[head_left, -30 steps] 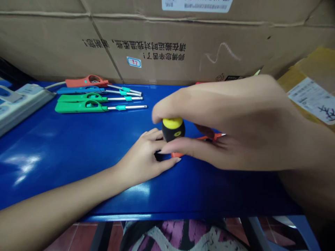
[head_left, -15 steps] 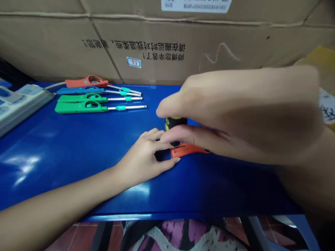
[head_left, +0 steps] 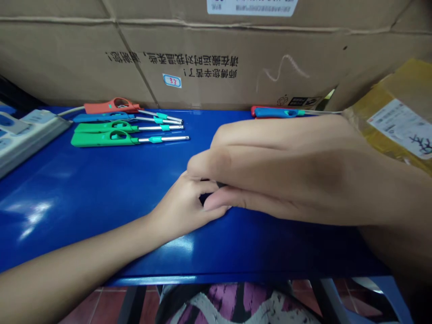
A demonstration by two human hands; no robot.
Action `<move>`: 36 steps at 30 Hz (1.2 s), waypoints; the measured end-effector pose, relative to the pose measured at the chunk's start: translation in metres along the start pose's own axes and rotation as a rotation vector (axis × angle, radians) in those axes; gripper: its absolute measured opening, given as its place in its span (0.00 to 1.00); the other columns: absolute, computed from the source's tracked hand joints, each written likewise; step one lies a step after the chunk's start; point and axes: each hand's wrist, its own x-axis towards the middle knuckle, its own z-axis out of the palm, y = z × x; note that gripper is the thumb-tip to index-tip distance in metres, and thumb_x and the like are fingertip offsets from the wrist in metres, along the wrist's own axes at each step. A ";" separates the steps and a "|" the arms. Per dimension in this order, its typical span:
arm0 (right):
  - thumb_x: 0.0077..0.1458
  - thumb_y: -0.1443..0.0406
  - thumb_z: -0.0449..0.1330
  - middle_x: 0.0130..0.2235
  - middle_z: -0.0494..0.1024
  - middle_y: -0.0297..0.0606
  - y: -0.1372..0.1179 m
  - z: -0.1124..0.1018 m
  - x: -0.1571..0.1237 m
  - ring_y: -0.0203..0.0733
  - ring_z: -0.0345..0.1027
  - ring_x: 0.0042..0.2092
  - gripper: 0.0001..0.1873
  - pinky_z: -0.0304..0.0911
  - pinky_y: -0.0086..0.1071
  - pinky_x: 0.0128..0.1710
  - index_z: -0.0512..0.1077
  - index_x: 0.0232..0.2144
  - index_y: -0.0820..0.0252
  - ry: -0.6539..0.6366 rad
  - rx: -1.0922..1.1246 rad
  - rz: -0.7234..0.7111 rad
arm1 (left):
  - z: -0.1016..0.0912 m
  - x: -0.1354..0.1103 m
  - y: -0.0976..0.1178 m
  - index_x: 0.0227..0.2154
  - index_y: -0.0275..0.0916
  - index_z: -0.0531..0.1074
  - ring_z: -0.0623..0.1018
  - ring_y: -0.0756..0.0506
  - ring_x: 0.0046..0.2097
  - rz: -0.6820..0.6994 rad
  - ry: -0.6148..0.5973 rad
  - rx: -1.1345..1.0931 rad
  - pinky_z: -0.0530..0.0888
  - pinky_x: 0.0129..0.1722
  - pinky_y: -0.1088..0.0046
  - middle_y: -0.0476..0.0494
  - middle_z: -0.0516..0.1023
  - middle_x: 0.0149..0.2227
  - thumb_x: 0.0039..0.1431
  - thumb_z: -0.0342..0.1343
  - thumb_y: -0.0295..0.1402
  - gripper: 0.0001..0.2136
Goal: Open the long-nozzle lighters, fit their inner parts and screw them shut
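My left hand (head_left: 182, 208) rests on the blue table (head_left: 101, 193) with its fingers curled around a small dark gap. My right hand (head_left: 286, 168) hovers close to the camera, just right of it. Its thumb and fingers are pinched together over the same spot. Only a dark sliver of the screwdriver handle (head_left: 221, 184) shows between those fingers. The orange lighter that lay under both hands is hidden.
Several long-nosed lighters, one orange (head_left: 113, 105), one blue (head_left: 101, 117) and two green (head_left: 104, 132), lie in a row at the back left. A blue lighter (head_left: 276, 112) lies by the cardboard box (head_left: 236, 58). A power strip (head_left: 23, 132) sits far left, a yellow parcel (head_left: 398, 112) far right.
My right hand has dropped lower and shifted left, covering the yellow-and-black screwdriver handle and the orange lighter. The blue lighter at the back has come into view. My left hand has stayed put.
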 end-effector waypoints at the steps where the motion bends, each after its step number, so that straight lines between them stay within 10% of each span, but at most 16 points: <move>1: 0.68 0.61 0.52 0.40 0.78 0.24 -0.001 -0.001 0.000 0.37 0.72 0.39 0.09 0.64 0.30 0.34 0.72 0.43 0.44 -0.025 0.043 -0.019 | 0.000 0.000 0.000 0.29 0.42 0.79 0.79 0.42 0.42 0.011 0.008 -0.008 0.77 0.46 0.63 0.49 0.81 0.34 0.55 0.65 0.34 0.03; 28: 0.63 0.68 0.57 0.51 0.78 0.38 0.010 -0.002 -0.002 0.38 0.74 0.46 0.14 0.67 0.30 0.45 0.68 0.51 0.58 -0.060 0.333 0.021 | -0.002 -0.004 -0.002 0.41 0.40 0.81 0.77 0.39 0.46 0.081 -0.002 0.066 0.74 0.48 0.59 0.42 0.79 0.43 0.58 0.64 0.34 0.09; 36: 0.57 0.64 0.65 0.37 0.78 0.35 0.023 -0.009 -0.003 0.39 0.75 0.36 0.07 0.73 0.33 0.36 0.72 0.39 0.55 0.369 0.595 0.233 | -0.010 -0.006 0.000 0.47 0.43 0.79 0.75 0.41 0.43 0.043 -0.027 0.116 0.73 0.47 0.59 0.45 0.78 0.41 0.56 0.63 0.31 0.15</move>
